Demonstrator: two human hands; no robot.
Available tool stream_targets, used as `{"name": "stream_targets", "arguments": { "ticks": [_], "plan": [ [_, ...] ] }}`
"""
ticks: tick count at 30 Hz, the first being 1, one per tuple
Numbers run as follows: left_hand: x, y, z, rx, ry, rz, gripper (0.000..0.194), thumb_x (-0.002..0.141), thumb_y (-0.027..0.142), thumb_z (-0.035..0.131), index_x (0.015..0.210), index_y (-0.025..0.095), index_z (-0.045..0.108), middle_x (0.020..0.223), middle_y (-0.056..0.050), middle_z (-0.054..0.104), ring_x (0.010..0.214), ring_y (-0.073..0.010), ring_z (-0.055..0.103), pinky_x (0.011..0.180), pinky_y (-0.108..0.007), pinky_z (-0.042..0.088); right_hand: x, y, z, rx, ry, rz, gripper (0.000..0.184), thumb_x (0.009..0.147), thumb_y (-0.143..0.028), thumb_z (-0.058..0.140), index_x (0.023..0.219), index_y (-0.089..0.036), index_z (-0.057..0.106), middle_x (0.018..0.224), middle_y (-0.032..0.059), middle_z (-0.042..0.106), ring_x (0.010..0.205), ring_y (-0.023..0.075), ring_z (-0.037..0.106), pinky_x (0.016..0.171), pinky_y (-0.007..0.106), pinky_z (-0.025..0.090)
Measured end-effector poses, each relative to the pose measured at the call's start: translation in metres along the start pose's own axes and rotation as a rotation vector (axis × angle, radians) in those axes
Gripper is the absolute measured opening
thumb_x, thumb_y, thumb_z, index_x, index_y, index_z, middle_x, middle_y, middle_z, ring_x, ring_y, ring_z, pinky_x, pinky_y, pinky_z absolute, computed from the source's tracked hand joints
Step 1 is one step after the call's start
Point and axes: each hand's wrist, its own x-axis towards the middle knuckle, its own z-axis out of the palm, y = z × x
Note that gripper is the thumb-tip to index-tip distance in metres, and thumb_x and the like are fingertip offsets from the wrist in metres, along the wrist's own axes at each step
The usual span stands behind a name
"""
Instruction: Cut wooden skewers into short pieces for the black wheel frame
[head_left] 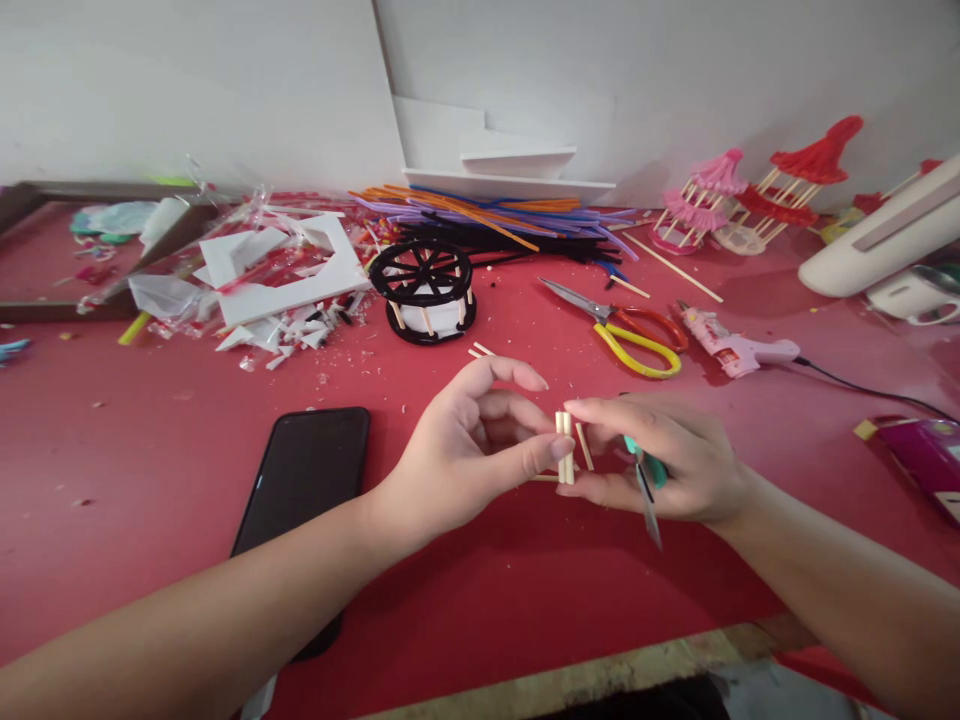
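Note:
Over the red table (135,440), my left hand (469,450) and my right hand (667,460) meet at a few short wooden sticks (564,446). Thumb and fingertips of both hands pinch these sticks upright between them. My right hand also holds a small teal-handled cutting tool (646,485), its blade pointing down. A black phone (304,480) lies face up just left of my left wrist. Behind the hands stands a small black-and-white wheel-shaped model (427,292) with stick spokes.
Yellow-and-red scissors (626,328) and a pink glue gun (731,345) lie at the back right. A pile of coloured pipe cleaners (495,222), white foam scraps (277,275), two paper umbrella models (757,195) and a white appliance (885,240) line the back.

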Motion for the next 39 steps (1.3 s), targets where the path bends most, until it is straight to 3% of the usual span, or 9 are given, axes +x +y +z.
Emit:
{"name": "stream_targets", "arguments": {
  "ticks": [18,29,32,34,36,39],
  "plan": [
    [-0.002,-0.002,0.0,0.0,-0.034,-0.003,0.031,0.077,0.009,0.071,0.094,0.019,0.047,0.072,0.004,0.066,0.065,-0.0101,0.069,0.064,-0.019,0.055,-0.003,-0.001,0.0,0.016,-0.03,0.03,0.048,0.081,-0.028,0.068,0.123,-0.019,0.048,0.077,0.0004,0.07,0.062,0.0124,0.065,0.061,0.024,0.055],
    [0.003,-0.004,-0.002,-0.127,-0.036,-0.187,0.016,0.075,0.014,0.074,0.084,0.013,0.061,0.071,-0.001,0.07,0.065,-0.0121,0.069,0.067,-0.024,0.057,-0.001,0.0,-0.001,0.008,-0.055,0.041,0.042,0.084,-0.027,0.064,0.121,-0.021,0.047,0.083,0.0002,0.072,0.066,0.0119,0.066,0.065,0.024,0.055],
    [0.005,-0.005,-0.004,-0.19,0.04,-0.194,0.016,0.074,0.017,0.075,0.084,0.014,0.062,0.072,0.001,0.068,0.065,-0.0104,0.067,0.066,-0.023,0.057,-0.003,0.004,-0.004,-0.036,-0.048,0.041,0.042,0.082,-0.027,0.066,0.119,-0.019,0.049,0.075,-0.002,0.069,0.062,0.0109,0.064,0.063,0.023,0.053],
    [0.007,-0.005,-0.006,-0.2,0.145,-0.163,0.017,0.074,0.02,0.076,0.084,0.016,0.062,0.073,0.003,0.066,0.064,-0.008,0.064,0.066,-0.021,0.056,-0.005,0.01,-0.007,-0.074,-0.136,0.088,0.042,0.08,-0.029,0.068,0.117,-0.017,0.052,0.074,-0.0018,0.067,0.062,0.011,0.063,0.061,0.022,0.051],
    [0.009,-0.004,-0.007,-0.182,0.238,-0.119,0.018,0.073,0.023,0.077,0.083,0.017,0.063,0.074,0.004,0.064,0.065,-0.0069,0.062,0.068,-0.02,0.055,-0.007,0.016,-0.012,-0.111,-0.308,0.169,0.041,0.078,-0.029,0.068,0.115,-0.017,0.055,0.079,-0.0001,0.069,0.065,0.0122,0.065,0.058,0.022,0.05],
    [0.011,-0.004,-0.009,-0.131,0.284,-0.056,0.017,0.074,0.025,0.076,0.084,0.017,0.064,0.075,0.003,0.064,0.068,-0.0067,0.06,0.07,-0.019,0.052,-0.01,0.024,-0.017,-0.153,-0.513,0.266,0.041,0.076,-0.025,0.069,0.114,-0.019,0.058,0.086,0.0009,0.071,0.069,0.0146,0.067,0.058,0.024,0.048]
  ]
}}
